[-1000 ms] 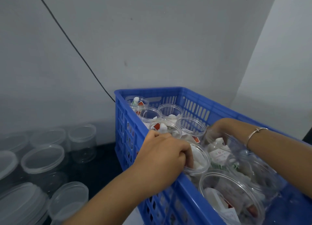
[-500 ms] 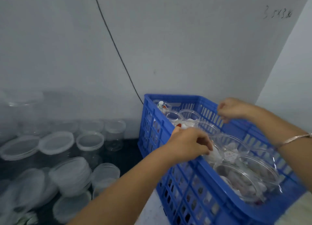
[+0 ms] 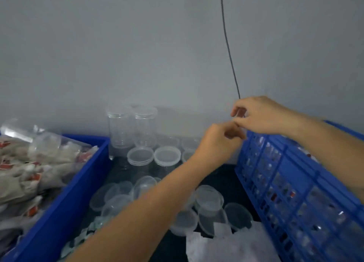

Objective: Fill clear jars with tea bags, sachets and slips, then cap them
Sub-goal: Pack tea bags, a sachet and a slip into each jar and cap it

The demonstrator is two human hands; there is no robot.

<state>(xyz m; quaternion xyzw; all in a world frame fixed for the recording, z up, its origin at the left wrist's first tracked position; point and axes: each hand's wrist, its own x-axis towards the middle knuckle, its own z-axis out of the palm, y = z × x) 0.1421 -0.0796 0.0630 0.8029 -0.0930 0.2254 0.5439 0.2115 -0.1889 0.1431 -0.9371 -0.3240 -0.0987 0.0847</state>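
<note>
My left hand (image 3: 218,141) and my right hand (image 3: 258,116) meet fingertip to fingertip above the left rim of the blue slatted crate (image 3: 295,185). Both have curled fingers; blur hides whether anything small is pinched between them. Filled clear jars show faintly through the crate's slats. Two empty clear jars (image 3: 120,128) stand upright against the wall. Capped jars (image 3: 139,155) sit in front of them. Loose clear lids (image 3: 208,198) lie piled on the dark surface under my left forearm. A blue bin (image 3: 65,185) at the left holds white tea bag packets (image 3: 23,163).
A black cable (image 3: 228,45) runs down the grey wall to behind my right hand. White crumpled plastic or paper (image 3: 226,242) lies at the bottom centre beside the crate. A clear bag (image 3: 39,139) rests on top of the packets in the left bin.
Both hands have come out of the crate and moved left to meet over its left rim. The view has swung left, bringing the lids, the empty jars and the packet bin into sight.
</note>
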